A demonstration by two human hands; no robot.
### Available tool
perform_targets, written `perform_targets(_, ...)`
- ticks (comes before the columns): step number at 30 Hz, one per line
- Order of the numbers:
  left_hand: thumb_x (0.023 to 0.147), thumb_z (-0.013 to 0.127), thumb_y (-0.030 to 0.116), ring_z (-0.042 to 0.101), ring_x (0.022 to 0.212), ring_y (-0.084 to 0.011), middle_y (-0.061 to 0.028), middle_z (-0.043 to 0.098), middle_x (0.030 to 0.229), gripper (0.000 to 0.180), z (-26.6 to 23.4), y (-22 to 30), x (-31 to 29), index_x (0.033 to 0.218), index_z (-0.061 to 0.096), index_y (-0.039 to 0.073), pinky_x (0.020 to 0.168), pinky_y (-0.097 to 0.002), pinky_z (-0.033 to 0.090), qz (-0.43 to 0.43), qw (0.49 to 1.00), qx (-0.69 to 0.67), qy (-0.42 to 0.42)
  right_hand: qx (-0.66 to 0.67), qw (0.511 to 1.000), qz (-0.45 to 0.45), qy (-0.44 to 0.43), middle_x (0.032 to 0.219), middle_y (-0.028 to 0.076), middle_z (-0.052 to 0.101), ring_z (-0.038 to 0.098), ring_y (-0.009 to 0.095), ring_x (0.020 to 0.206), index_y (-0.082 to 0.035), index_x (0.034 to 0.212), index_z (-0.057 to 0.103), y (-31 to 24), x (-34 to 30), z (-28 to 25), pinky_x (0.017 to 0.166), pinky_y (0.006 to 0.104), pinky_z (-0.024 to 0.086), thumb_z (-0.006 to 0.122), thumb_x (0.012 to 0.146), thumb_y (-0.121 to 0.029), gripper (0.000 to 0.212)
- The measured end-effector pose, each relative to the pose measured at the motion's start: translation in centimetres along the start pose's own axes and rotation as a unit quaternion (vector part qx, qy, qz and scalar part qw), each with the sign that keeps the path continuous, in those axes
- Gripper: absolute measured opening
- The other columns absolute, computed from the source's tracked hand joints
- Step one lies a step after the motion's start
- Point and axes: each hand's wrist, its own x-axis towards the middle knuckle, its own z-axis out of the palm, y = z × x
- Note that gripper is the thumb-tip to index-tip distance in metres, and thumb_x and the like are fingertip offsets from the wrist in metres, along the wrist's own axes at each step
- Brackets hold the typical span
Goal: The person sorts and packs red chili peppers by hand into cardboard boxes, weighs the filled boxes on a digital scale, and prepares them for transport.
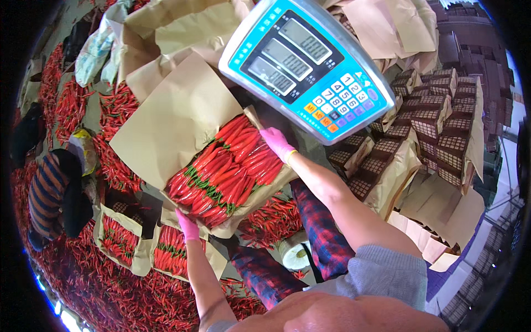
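In front of me is a paper-lined box (pixel 265 191) filled with neat rows of red chili peppers (pixel 227 169), their green stems meeting along the middle. A large brown paper flap (pixel 171 119) stands folded out from its far left side. My left hand (pixel 188 227), in a pink glove, grips the near left corner of the box. The other pink glove covers my right hand (pixel 277 144), closed on the far right edge. Some fingers of both hands are hidden by the box. Just beyond it, a blue weighing scale display (pixel 307 69) faces me.
More paper-lined boxes of chilies (pixel 119 243) stand at the lower left, beside a wide heap of loose chilies (pixel 110 293). A person in a striped top (pixel 50 191) bends at the left. Stacked brown crates (pixel 431 122) fill the right. A white roll (pixel 295 252) lies by my legs.
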Motion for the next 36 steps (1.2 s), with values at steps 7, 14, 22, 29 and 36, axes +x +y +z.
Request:
perform_targets(7,0.098,0.042,0.051,0.029,0.144,-0.0273,-0.0107,0.025,0.159,0.078,-1.3,0.2,-3.1,0.157,0.008,0.013,0.118,-0.0445,0.020,-0.055,0.993,0.094,0.042,-0.032,0.996,-0.084,-0.022,0.146,0.012,0.047,0.041,0.022,0.136,-0.003,0.137,0.050,7.7,1.1,-5.1,0.113,0.0345,0.031,0.045,0.101,-0.040,0.051)
perform_targets(14,0.097,0.042,0.055,0.036,0.136,-0.0251,-0.0111,0.031,0.154,0.074,-11.0,-9.1,-8.8,0.154,0.024,0.012,0.110,-0.0418,0.031,-0.017,0.957,0.282,0.066,-0.056,0.987,0.148,0.038,0.097,0.012,0.070,0.062,0.025,0.090,-0.001,0.106,0.066,30.0,-7.6,-15.1,0.085,0.0413,0.048,0.058,0.091,-0.036,0.039)
perform_targets(22,0.094,0.053,0.053,0.044,0.093,-0.0165,0.0018,0.047,0.101,0.044,-9.0,-10.5,-16.1,0.106,0.049,0.011,0.087,-0.0423,0.040,-0.277,0.952,0.046,0.125,-0.011,0.972,0.231,-0.044,0.082,0.008,0.068,0.061,0.021,0.078,-0.004,0.097,0.067,29.1,-14.9,-13.0,0.074,0.0384,0.049,0.061,0.088,-0.029,0.028)
perform_targets(29,0.096,0.039,0.060,0.024,0.146,-0.0257,-0.0025,0.024,0.161,0.071,-12.8,-14.2,-15.1,0.152,0.029,0.017,0.115,-0.0518,0.018,-0.287,0.955,0.072,0.036,0.017,0.981,0.183,-0.054,0.075,-0.003,0.058,0.051,0.011,0.071,-0.010,0.083,0.064,23.6,-16.7,-9.3,0.064,0.0306,0.044,0.063,0.089,-0.026,0.017)
perform_targets(36,0.102,0.030,0.044,0.028,0.143,-0.0231,-0.0048,0.033,0.156,0.053,-17.9,-18.7,-13.0,0.147,0.035,0.016,0.118,-0.0490,0.015,-0.272,0.958,-0.013,-0.093,0.008,0.979,0.187,-0.085,0.074,-0.003,0.054,0.049,0.011,0.069,-0.010,0.080,0.061,26.1,-17.1,-9.3,0.063,0.0309,0.043,0.062,0.089,-0.026,0.019)
